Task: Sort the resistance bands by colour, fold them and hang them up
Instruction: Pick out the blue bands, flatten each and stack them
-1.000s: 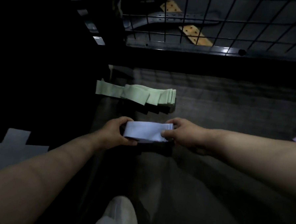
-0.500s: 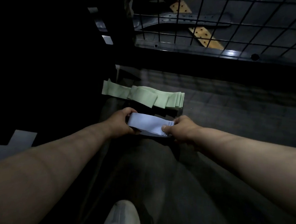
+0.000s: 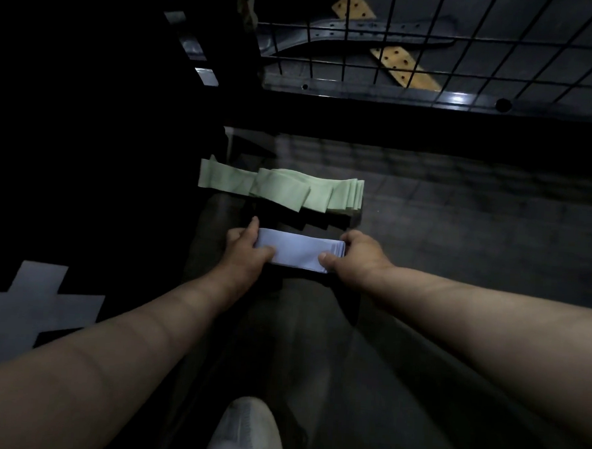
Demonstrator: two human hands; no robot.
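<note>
No legible text or labels, perhaps for the dimness.

- right of the right hand: floor lies open up to the black bar;
- ahead: green bands lie just beyond the pale folded band — only a narrow dark gap between;
- far side: wire grid above the bar blocks passage;
- left of the left hand: too dark to tell.

White shoe partly beyond bottom edge

Pale lilac band stack, folded flat, is held level at both ends; green bands are heaped just beyond.
</note>
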